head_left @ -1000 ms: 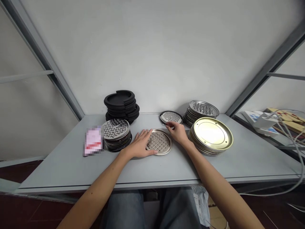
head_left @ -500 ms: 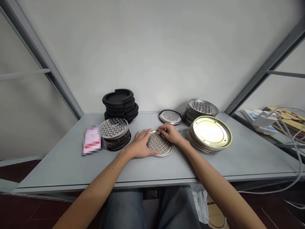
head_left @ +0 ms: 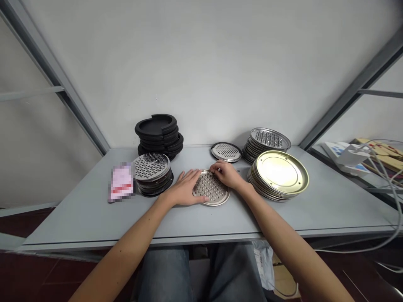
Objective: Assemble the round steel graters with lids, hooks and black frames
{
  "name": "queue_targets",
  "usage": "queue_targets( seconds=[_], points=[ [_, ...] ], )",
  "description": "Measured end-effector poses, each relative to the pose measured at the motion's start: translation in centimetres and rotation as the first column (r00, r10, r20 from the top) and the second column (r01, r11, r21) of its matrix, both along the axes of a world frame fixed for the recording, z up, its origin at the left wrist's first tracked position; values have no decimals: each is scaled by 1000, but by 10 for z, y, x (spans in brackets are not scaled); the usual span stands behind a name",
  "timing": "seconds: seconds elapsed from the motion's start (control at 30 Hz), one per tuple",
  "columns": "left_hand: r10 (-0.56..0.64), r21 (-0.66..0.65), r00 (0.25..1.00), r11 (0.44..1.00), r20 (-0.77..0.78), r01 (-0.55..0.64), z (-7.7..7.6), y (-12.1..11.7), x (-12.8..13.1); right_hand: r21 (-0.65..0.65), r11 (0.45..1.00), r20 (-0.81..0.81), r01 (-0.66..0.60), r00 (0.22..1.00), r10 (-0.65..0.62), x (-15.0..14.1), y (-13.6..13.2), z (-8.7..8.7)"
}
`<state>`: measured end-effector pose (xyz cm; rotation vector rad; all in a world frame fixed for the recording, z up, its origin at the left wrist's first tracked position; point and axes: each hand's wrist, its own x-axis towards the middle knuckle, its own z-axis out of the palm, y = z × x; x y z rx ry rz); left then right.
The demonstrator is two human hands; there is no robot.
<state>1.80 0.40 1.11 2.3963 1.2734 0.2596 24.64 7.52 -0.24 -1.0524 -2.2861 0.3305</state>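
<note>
A round metal grater plate (head_left: 211, 191) with raised teeth and a smooth rim lies flat on the table in front of me. My left hand (head_left: 184, 189) holds it from the left, thumb across the lower rim and fingers spread along the upper left edge. At the upper rim, my right hand (head_left: 226, 173) is closed in a pinch, its fingertips against the plate. What sits between those fingertips is hidden. Left of my left hand stands a stack of grater discs (head_left: 153, 167). Gold-coloured round plates (head_left: 281, 172) are stacked beside my right forearm.
Black ring-shaped holders (head_left: 157, 130) are piled at the back left. Behind my hands lies a perforated disc with a black rim (head_left: 226, 151). More metal grater plates (head_left: 269, 139) form a stack at the back right. A blurred pink packet (head_left: 122, 182) lies far left; white cables (head_left: 388, 184) hang at right.
My head view has shifted slightly. Both hands stay at the grater plate, with only a very small movement of the right fingertips at its upper rim.
</note>
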Motion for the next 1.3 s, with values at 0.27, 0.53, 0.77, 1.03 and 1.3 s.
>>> queue_targets(
  seconds=[0.27,0.53,0.77,1.03,1.3],
  points=[
    [-6,3,1000,1000,-24,6,0,0,0,33,999,52,19,998,-21,-2,-2,0],
    [-8,-19,1000,1000,-27,7,4,0,0,-3,998,-1,57,998,-57,-3,2,-6],
    [-15,-13,1000,1000,-27,15,4,0,0,-42,995,-49,92,994,-94,-4,1,-3],
    [-18,-12,1000,1000,-24,18,5,0,-2,-89,986,-69,139,987,-145,-4,-1,-1],
    [-17,-27,999,999,-38,16,8,0,-2,-245,959,-137,143,974,-180,-2,1,1]
  ],
)
